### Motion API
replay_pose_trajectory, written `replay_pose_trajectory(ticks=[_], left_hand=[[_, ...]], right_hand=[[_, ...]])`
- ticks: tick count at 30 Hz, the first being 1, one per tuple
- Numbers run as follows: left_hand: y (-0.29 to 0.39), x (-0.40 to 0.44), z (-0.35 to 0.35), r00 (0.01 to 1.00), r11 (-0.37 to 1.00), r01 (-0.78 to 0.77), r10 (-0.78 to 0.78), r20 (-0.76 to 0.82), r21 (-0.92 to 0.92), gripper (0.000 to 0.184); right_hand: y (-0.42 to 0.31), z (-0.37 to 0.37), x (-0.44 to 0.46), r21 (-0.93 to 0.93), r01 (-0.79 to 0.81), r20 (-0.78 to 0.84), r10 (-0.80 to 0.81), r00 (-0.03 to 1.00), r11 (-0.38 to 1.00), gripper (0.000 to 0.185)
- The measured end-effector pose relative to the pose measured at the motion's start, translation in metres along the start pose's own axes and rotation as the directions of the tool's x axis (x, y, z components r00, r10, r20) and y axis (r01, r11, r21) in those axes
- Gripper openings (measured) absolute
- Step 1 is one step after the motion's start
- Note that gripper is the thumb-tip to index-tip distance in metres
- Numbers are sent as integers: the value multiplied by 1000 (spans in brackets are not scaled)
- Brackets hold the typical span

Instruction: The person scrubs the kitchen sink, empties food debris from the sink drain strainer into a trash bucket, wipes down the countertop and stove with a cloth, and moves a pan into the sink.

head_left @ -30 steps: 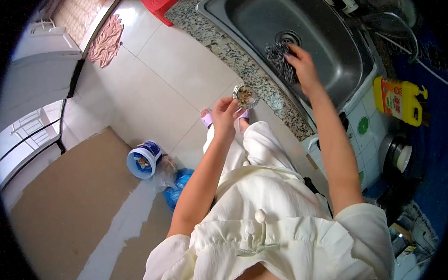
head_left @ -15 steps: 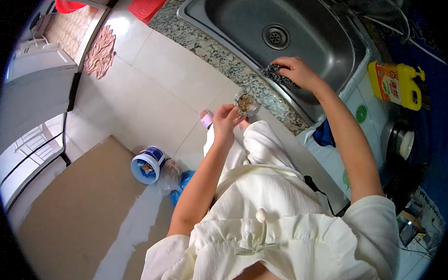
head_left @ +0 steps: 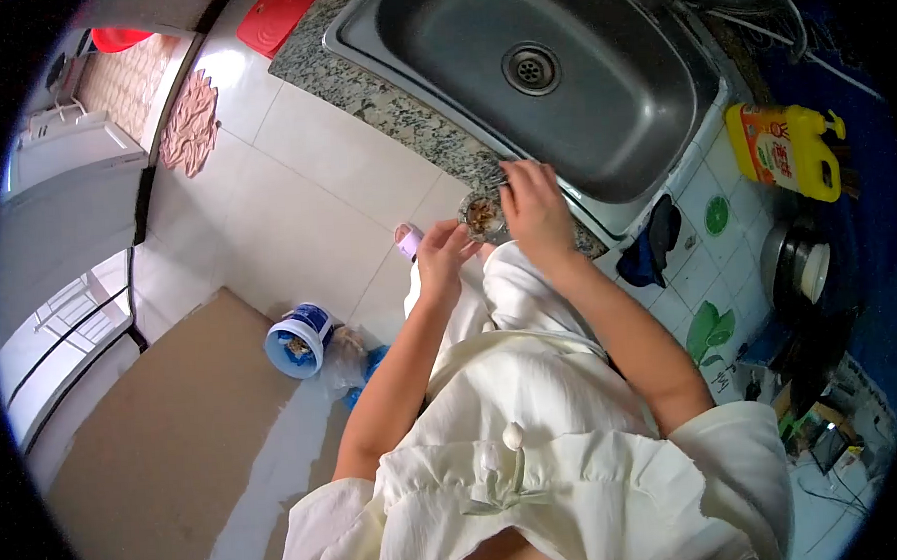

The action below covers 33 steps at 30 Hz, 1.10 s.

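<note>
My left hand (head_left: 442, 260) pinches the near-left rim of a small round glass dish (head_left: 469, 237), which looks like an ashtray. Brown bits (head_left: 484, 216) lie inside it. My right hand (head_left: 538, 211) is at the dish's right side, over the granite edge of the counter, fingers bent. A dark speckled scrubber (head_left: 482, 169) shows partly beside its fingertips and blends with the granite; most of it is hidden. The dish is in front of the counter edge, above my lap.
A steel sink (head_left: 438, 50) is set in the granite counter (head_left: 360, 94). A yellow pump bottle (head_left: 778, 150) stands at the right. On the floor are a white and blue bucket (head_left: 296, 342), a pink mat (head_left: 192, 126) and brown cardboard (head_left: 165, 442).
My right hand has moved left and down, out of the sink, to the dish. The dark scrubber is no longer over the sink's rim. My left hand still holds the dish.
</note>
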State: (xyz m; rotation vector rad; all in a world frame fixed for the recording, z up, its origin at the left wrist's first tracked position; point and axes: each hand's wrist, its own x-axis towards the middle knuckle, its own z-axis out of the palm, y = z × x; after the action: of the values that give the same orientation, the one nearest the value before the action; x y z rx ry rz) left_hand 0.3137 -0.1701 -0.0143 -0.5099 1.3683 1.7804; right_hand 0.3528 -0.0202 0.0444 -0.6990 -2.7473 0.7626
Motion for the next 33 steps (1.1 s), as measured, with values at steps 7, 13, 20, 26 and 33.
replay_pose_trajectory(ticks=[7,13,20,26,33], left_hand=[[4,-2,-3,999,999,31,-32,44,28,13],[4,0,-5,1000,999,17,-17,-2,-30,9],[5,2,-20,999,1000,-7,8,45,-20,13],[9,-4,-11,1000,1000,13,-14,-22,-29,7],[-1,-2,-16,999,998,38,-39,32,51,6]], right_hand=[[-19,-4,1,96,70,54,-75,996,993,24],[-13,10,6,-17,46,74,-45,996,999,23],[-28,-5,-6,307,58,127,-101,987,950,23],[58,-39,22,441,-306,156,263,952,844,25],[34,-25,7,627,-523,449,281,848,577,27]])
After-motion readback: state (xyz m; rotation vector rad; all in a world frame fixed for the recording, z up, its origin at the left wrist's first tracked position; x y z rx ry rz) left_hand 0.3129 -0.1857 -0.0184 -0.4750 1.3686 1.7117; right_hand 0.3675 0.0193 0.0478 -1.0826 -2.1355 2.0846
